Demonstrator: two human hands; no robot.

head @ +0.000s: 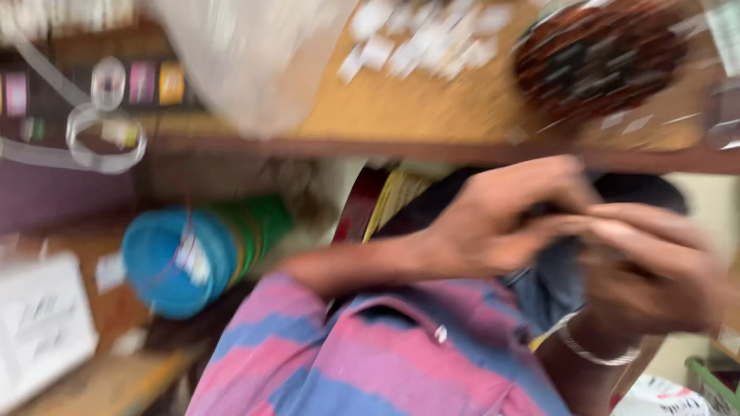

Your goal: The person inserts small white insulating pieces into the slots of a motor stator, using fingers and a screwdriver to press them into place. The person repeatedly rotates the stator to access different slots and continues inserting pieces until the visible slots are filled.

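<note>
While blur smears all, left hand and right hand clutch dark soft cloth; grip clenched.

Both hands meet at right, the left hand touching the right hand below the table edge (a basket sits on it); spools lie far left.

The single head camera is looking down from the person's head, sitting very close to the striped sleeve and both hands, and facing a wooden shelf just beyond. The view is tilting and blurring. No second view is sharing the scene.
</note>
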